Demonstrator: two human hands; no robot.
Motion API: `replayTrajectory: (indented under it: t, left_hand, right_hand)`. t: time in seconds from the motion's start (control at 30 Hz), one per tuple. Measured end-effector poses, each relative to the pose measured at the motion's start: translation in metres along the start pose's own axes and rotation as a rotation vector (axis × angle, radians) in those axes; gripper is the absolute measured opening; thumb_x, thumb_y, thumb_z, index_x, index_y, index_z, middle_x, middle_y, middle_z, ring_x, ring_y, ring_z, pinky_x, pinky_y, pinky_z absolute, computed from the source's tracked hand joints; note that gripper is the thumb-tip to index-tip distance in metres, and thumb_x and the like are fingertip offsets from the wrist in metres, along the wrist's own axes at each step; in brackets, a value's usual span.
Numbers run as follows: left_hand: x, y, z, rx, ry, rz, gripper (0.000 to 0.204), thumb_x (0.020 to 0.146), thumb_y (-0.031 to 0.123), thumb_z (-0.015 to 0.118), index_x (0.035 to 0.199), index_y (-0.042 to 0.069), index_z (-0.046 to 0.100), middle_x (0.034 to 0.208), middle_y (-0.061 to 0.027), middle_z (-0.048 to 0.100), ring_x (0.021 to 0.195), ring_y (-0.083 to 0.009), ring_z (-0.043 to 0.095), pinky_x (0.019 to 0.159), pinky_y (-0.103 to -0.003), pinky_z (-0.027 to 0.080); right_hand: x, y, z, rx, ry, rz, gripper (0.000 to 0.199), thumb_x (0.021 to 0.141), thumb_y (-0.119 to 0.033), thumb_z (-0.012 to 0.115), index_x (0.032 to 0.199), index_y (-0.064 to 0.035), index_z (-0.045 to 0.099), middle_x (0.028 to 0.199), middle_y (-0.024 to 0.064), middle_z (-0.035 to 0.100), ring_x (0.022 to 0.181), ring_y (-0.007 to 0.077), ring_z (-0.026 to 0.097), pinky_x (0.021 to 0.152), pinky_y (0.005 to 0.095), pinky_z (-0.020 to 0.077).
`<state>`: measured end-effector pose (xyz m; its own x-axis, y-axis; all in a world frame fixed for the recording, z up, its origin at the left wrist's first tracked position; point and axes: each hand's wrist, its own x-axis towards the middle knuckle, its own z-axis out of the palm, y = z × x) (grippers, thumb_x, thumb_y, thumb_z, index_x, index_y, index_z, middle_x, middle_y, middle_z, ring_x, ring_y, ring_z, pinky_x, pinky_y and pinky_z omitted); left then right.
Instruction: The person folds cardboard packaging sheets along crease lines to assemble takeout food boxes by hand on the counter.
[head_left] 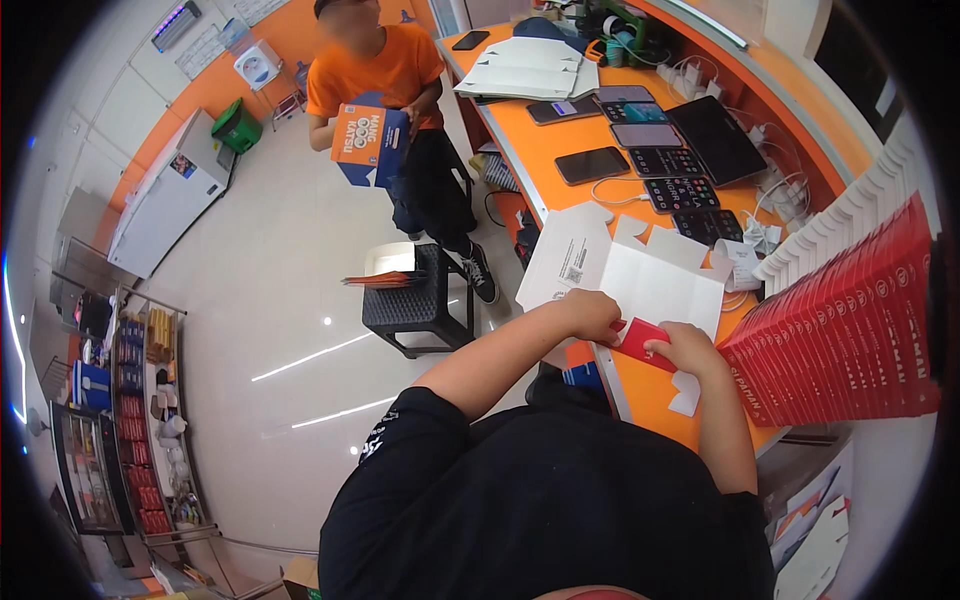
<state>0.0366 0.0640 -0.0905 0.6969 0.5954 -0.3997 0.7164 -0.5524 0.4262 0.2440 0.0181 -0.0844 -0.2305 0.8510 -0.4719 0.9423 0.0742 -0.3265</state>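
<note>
A flat cardboard box blank [660,280], white on its inner face, lies on the orange counter in front of me. Its near edge is folded up, so a red panel [640,342] shows between my hands. With fingers closed, my left hand [592,313] grips the left end of that panel. My right hand [688,350] pinches the panel's right end, thumb on the red face. Under the left part of the blank, a white printed flap [570,255] sticks out past the counter's edge. Both hands' fingertips are partly hidden behind the cardboard.
Red folded boxes [840,320] stand stacked at my right. Several phones [590,165] and a dark tablet [715,140] lie farther along the counter, near cables and more white blanks [525,68]. A co-worker [375,75] holds a blue-and-orange box [368,142] behind a black stool [420,300].
</note>
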Motion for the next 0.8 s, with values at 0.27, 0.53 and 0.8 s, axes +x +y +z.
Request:
replayTrajectory:
  t: [0.27, 0.53, 0.8]
  left_hand:
    - [0.011, 0.001, 0.022, 0.229, 0.232, -0.010, 0.045, 0.071, 0.052, 0.060, 0.094, 0.013, 0.060, 0.096, -0.0087, 0.060, 0.092, -0.0230, 0.058, 0.078, -0.039, 0.043]
    - [0.019, -0.010, 0.046, 0.422, 0.692, 0.292, 0.048, 0.076, 0.044, 0.058, 0.116, 0.018, 0.049, 0.117, -0.0062, 0.048, 0.109, -0.0220, 0.046, 0.093, -0.045, 0.033]
    - [0.019, -0.004, 0.042, 0.388, 0.541, 0.305, 0.038, 0.081, 0.035, 0.053, 0.119, 0.033, 0.049, 0.119, -0.0061, 0.046, 0.112, -0.0226, 0.045, 0.096, -0.049, 0.031]
  right_hand:
    - [-0.002, 0.003, 0.017, -0.087, 0.302, -0.020, 0.056, 0.070, -0.040, 0.069, 0.114, -0.0115, 0.048, 0.114, 0.0092, 0.043, 0.111, 0.0259, 0.039, 0.092, 0.0397, 0.0309]
    - [0.001, 0.011, 0.024, -0.083, 0.348, -0.065, 0.062, 0.069, -0.041, 0.069, 0.119, -0.0127, 0.046, 0.117, 0.0101, 0.040, 0.115, 0.0267, 0.035, 0.096, 0.0410, 0.0267]
    - [0.000, 0.026, 0.070, -0.085, 0.902, -0.211, 0.052, 0.074, -0.028, 0.065, 0.118, -0.0073, 0.045, 0.118, 0.0153, 0.040, 0.113, 0.0326, 0.037, 0.097, 0.0482, 0.0267]
